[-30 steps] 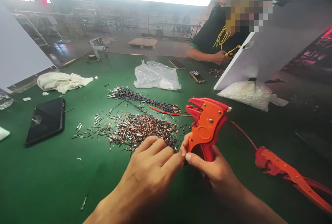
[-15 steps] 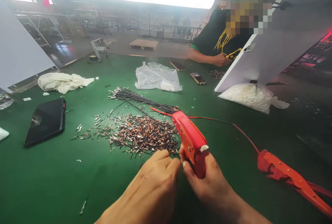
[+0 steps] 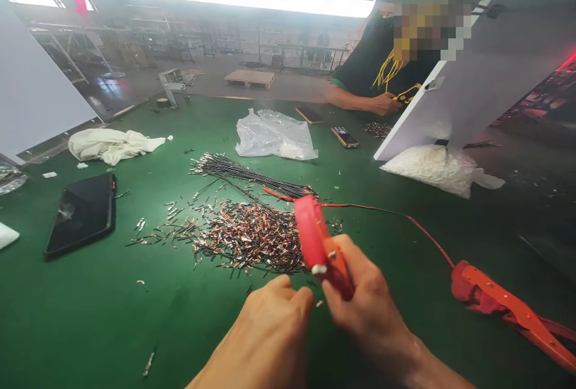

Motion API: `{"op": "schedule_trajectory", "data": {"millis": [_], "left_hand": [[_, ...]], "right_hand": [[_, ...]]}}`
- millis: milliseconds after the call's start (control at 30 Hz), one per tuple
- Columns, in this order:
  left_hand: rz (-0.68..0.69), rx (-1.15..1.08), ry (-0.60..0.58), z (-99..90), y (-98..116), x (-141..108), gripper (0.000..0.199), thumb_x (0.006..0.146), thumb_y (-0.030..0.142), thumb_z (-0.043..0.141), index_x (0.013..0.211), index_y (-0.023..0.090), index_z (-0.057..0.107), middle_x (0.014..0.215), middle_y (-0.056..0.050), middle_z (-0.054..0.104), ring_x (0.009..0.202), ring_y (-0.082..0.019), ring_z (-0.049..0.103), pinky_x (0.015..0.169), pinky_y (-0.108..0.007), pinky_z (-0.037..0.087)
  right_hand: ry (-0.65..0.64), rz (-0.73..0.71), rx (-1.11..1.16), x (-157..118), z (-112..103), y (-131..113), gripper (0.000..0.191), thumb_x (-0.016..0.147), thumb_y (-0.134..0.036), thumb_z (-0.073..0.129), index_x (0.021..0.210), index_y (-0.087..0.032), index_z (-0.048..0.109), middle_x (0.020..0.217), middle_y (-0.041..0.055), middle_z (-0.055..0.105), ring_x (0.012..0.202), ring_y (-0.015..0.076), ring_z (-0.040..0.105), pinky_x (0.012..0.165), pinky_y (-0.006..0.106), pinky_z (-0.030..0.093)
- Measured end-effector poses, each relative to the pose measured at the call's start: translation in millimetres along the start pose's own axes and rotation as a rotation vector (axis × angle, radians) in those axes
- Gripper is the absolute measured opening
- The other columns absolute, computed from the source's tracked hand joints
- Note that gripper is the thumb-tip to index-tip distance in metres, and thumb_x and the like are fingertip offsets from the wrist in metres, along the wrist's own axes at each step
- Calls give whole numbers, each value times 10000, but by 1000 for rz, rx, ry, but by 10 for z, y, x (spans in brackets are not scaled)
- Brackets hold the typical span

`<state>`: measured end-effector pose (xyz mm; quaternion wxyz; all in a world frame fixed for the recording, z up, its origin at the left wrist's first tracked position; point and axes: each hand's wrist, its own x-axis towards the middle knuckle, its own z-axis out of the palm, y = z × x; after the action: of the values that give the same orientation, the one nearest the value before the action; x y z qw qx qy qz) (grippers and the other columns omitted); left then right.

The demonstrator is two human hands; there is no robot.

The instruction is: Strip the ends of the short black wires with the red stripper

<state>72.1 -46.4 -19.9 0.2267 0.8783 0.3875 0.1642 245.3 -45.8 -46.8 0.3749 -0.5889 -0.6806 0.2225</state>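
My right hand (image 3: 364, 293) is wrapped round a red and orange hand tool (image 3: 312, 236), which is slightly blurred. Close to its left, my left hand (image 3: 274, 317) is closed with the knuckles up; whatever its fingers pinch is hidden. A heap of short black and copper wire pieces (image 3: 256, 236) lies just beyond both hands. Behind the heap rests a bundle of long black wires (image 3: 252, 174) with silvery ends at the left. A red cord (image 3: 360, 206) runs rightward from near the held tool to a second red and orange tool (image 3: 499, 299).
A black tablet (image 3: 83, 215) and a white cloth (image 3: 114, 144) lie at the left. Clear plastic (image 3: 274, 137) and two phones (image 3: 345, 136) lie farther back. At the right, a white panel leans near a filled bag (image 3: 432, 168). A person works beyond it.
The tool in my right hand has turned and its handle end has swung left. My hands are slightly farther apart, and a small pale bit now shows between them. The view has shifted slightly.
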Motion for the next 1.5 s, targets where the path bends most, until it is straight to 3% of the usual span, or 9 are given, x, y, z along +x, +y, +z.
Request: {"op": "schedule_trajectory", "data": {"millis": [67,167,400,567,833,1133,1233,1367,1500], "left_hand": [[-2,100,-25,-16,-13,-19,238,795,69,417,601,198,466,545,-29,532,490,-157,484,429,-252,344],[-43,185,29,-45,-32,-9,277,836,53,390,612,193,475,572,-33,558,528,-168,519,460,-253,363],[-59,92,216,-70,-70,24,181,922,143,450,912,218,615,683,13,610,592,-151,564,533,-250,419],[2,55,322,-25,-84,75,217,920,94,424,913,199,613,775,-23,643,677,-172,577,597,-275,462],[23,96,267,-40,-68,107,211,921,85,423,934,199,600,759,-15,598,688,-185,531,600,-295,456],[-44,26,265,-72,-37,88,130,921,142,483,841,200,567,744,5,598,692,-153,586,624,-263,470],[-80,-36,341,-170,-48,75,89,910,183,528,852,220,585,750,23,626,663,-129,603,606,-230,472],[-220,-114,603,-394,-71,39,51,890,257,577,877,269,625,714,62,661,608,-108,610,602,-199,488],[-282,-146,657,-546,-73,10,63,862,271,610,851,303,663,719,82,685,624,-98,633,575,-177,482]], "right_hand": [[39,122,24,51,-56,71,121,771,-131,472,843,-226,455,745,9,529,618,176,490,548,303,358],[-11,203,92,113,-122,116,35,851,-205,481,883,-219,483,778,14,550,653,179,524,594,316,403],[-70,180,259,145,-47,43,54,847,-189,527,884,-211,559,852,39,624,801,211,593,695,326,446],[-87,176,299,124,-39,-33,53,825,-168,526,849,-215,527,787,6,570,718,176,535,673,305,426],[-197,304,779,120,-172,-189,109,818,-292,594,848,-190,569,795,14,575,712,170,535,671,313,447],[-115,278,708,93,-186,-182,91,839,-274,601,829,-195,557,766,3,561,713,165,520,698,322,439],[-215,256,944,92,-212,-102,79,847,-237,588,905,-187,570,804,15,592,735,171,557,699,332,464],[-467,194,1323,82,-176,73,210,743,-153,573,951,-147,600,795,55,651,711,198,613,647,355,505],[-607,156,1400,11,-71,212,197,739,-142,616,936,-126,624,766,70,687,686,191,650,649,339,506]]}}
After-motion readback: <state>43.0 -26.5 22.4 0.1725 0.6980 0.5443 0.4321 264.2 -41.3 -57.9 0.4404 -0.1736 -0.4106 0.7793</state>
